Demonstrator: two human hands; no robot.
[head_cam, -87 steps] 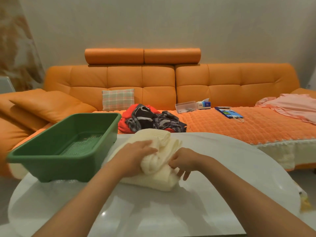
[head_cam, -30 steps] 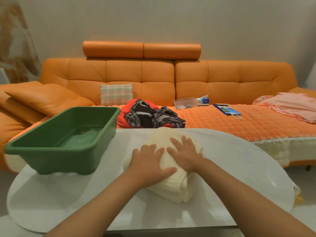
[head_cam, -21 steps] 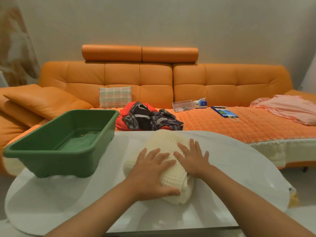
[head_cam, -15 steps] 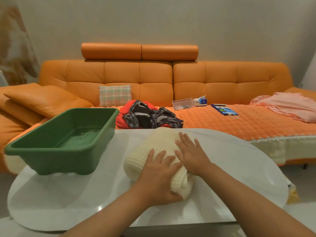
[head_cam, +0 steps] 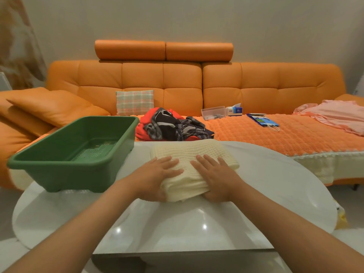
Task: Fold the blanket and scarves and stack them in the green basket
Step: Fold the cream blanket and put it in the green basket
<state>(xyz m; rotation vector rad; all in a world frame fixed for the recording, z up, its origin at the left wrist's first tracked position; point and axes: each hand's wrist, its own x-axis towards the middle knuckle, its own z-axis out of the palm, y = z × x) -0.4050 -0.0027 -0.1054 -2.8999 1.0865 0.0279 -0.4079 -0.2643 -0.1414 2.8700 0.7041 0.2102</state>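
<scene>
A folded cream waffle-knit blanket lies in the middle of the white oval table. My left hand clasps its near left side and my right hand its near right side, fingers flat on top and thumbs tucked under the near edge. The green basket stands on the table to the left of the blanket, with nothing inside. A heap of scarves, red, black and striped, rests on the sofa seat just behind the table.
An orange sofa runs behind the table, carrying a plaid cushion, a clear box, a tissue pack, a blue bag and a pink cloth. A loose orange cushion lies at the left.
The blanket went from a loose bundle to a flat folded stack. My hands pressed it down on top, then slid apart to its near corners and took hold of them.
</scene>
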